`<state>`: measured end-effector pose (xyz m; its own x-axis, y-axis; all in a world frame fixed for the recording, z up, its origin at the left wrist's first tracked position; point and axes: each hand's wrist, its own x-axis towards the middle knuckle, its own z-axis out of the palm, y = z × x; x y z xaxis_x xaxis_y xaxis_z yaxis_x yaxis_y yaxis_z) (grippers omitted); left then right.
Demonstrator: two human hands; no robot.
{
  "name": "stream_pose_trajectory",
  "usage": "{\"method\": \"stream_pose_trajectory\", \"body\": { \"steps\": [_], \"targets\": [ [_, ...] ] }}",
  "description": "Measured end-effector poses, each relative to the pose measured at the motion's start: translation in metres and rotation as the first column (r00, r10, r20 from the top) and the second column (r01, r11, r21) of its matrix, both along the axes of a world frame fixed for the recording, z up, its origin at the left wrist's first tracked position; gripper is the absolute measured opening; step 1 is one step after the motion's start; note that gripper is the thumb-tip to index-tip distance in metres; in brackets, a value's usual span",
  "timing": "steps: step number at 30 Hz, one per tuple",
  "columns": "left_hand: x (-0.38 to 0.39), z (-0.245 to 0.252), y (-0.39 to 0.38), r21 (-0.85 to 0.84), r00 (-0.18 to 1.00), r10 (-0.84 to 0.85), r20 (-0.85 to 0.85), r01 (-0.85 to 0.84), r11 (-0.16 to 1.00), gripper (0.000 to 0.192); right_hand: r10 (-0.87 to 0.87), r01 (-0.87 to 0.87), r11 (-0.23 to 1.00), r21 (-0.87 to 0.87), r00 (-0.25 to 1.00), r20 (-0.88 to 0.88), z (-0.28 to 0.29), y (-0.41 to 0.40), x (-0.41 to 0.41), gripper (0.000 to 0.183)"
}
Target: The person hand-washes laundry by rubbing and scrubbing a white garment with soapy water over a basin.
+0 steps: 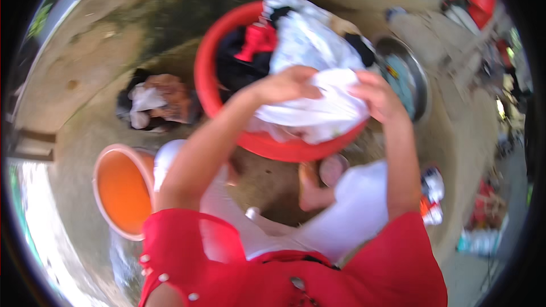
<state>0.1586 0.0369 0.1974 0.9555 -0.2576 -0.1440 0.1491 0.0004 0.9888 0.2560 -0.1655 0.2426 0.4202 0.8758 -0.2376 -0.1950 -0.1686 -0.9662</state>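
Both my hands hold a white cloth garment (328,106) over the near side of a red plastic basin (207,68). My left hand (292,85) grips it from the left, and my right hand (377,94) pinches its upper right edge. The lower part of the cloth hangs into the basin. Behind it a pale blue patterned cloth (307,38) is heaped over the far rim. A bright red cloth (259,40) and dark cloth (239,68) lie in the basin's left part. Motion blur softens my fingers.
A metal basin (422,81) with light blue cloth stands on the right. A pile of clothes (164,98) lies on the concrete at left. An orange tub (123,192) is beside my left knee. A small pink round container (334,169) sits near my foot.
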Motion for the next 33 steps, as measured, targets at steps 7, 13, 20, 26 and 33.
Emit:
{"method": "stream_pose_trajectory", "body": {
  "steps": [7, 13, 20, 26, 33],
  "targets": [
    [0.0, 0.017, -0.029, -0.222, 0.795, 0.471, 0.383, -0.415, 0.882, 0.017, 0.381, -0.188, 0.887, -0.422, 0.815, 0.437, -0.029, -0.007, -0.003, 0.043],
    [-0.054, 0.086, 0.016, -0.266, 0.693, 0.612, 0.381, -0.552, 0.791, 0.015, -0.228, 0.221, 0.948, 0.227, 0.974, 0.005, -0.061, -0.003, 0.06, 0.052],
    [-0.057, 0.078, 0.006, 0.141, 0.652, 0.377, 0.658, -0.599, 0.788, 0.027, -0.502, 0.55, 0.802, 0.235, 0.833, -0.233, 0.0, -0.023, 0.109, 0.044],
    [-0.018, -0.001, 0.036, 0.492, 0.924, 0.221, 0.313, -0.357, 0.794, 0.031, -0.508, 0.537, 0.844, -0.006, 0.802, 0.313, -0.052, -0.006, 0.067, 0.057],
    [-0.026, 0.033, 0.053, -0.317, 0.922, 0.372, -0.104, -0.385, 0.867, 0.027, -0.309, 0.314, 0.949, -0.011, 0.94, 0.144, 0.005, 0.013, 0.025, 0.024]
  ]
}}
